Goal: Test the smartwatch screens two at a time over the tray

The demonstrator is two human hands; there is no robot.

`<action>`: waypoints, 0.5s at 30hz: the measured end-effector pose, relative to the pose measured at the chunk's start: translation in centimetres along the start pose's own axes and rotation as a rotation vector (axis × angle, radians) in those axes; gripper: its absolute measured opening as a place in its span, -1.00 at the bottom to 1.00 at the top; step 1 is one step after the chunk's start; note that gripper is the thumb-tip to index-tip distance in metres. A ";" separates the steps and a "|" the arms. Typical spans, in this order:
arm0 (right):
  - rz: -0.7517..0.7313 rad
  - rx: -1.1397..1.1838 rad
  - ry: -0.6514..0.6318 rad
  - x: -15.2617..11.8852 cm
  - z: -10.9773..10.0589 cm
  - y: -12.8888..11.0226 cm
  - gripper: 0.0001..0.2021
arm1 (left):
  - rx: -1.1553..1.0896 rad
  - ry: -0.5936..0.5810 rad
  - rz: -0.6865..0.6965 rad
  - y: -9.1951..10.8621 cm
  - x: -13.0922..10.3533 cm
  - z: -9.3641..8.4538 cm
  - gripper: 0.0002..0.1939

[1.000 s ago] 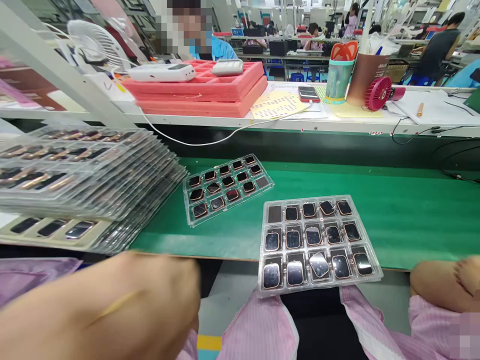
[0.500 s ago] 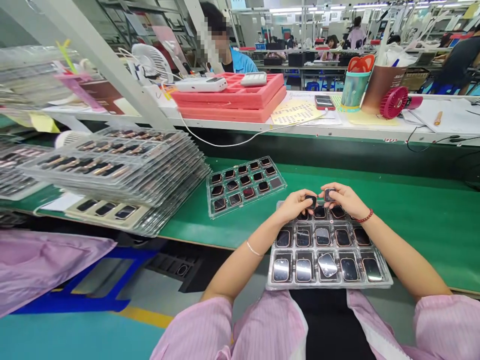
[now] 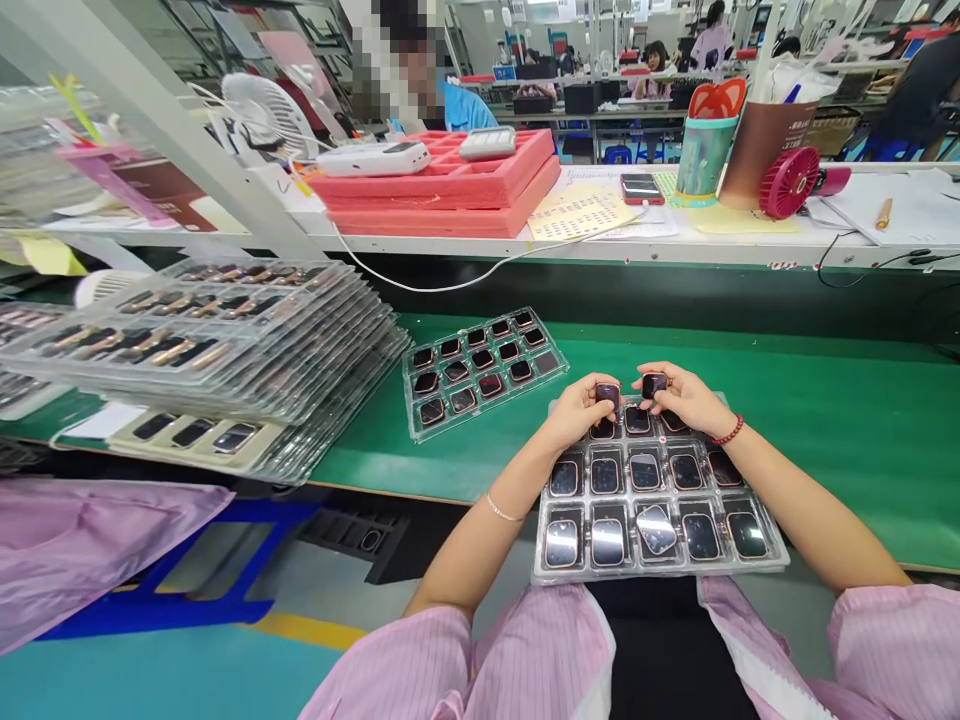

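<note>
My left hand [image 3: 581, 410] pinches a smartwatch case [image 3: 607, 396] with a dark screen, above the back row of a clear plastic tray. A second smartwatch case [image 3: 655, 384] is held between the thumb and fingers of my right hand [image 3: 684, 396], a little to the right. The clear tray [image 3: 660, 574] lies at the table's front edge by my lap, with rows of watch cases in its pockets. One watch case [image 3: 656, 530] in the front row sits skewed in its pocket. My hands partly hide the back row.
Another clear tray of watch cases [image 3: 487, 398] lies to the left on the green table [image 3: 847, 440]. Further left, a tall stack of filled trays [image 3: 322, 350] leans. The shelf behind holds red foam trays [image 3: 442, 215], a phone [image 3: 642, 188], a cup [image 3: 705, 165] and a small fan [image 3: 790, 183]. A person sits opposite.
Both watch cases have turned in my fingers, so more of their dark faces shows. My left hand has shifted slightly left. The whole view has swung a little.
</note>
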State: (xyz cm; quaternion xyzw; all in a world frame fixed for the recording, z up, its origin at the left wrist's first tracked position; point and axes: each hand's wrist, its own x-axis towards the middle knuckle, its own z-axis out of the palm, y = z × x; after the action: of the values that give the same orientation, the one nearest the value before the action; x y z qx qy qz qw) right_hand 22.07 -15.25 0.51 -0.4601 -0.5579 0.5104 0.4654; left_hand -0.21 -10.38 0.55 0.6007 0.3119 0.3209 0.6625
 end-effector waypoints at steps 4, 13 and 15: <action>-0.001 -0.021 0.003 -0.1 -0.1 0.2 -0.50 | -0.010 0.000 0.015 -0.1 0.1 0.1 -0.50; -0.009 -0.062 -0.031 -0.2 -0.1 0.3 -0.49 | -0.017 -0.017 0.029 -0.7 0.0 -0.3 -0.51; 0.000 -0.051 -0.036 -0.2 -0.2 0.4 -0.43 | -0.036 -0.012 0.033 -0.8 0.1 -0.4 -0.43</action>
State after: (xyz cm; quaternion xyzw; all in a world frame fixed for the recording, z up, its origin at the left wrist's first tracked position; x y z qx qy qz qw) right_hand 22.27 -15.40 0.13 -0.4625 -0.5790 0.5042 0.4434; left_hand -0.46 -10.14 -0.25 0.5955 0.2922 0.3336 0.6698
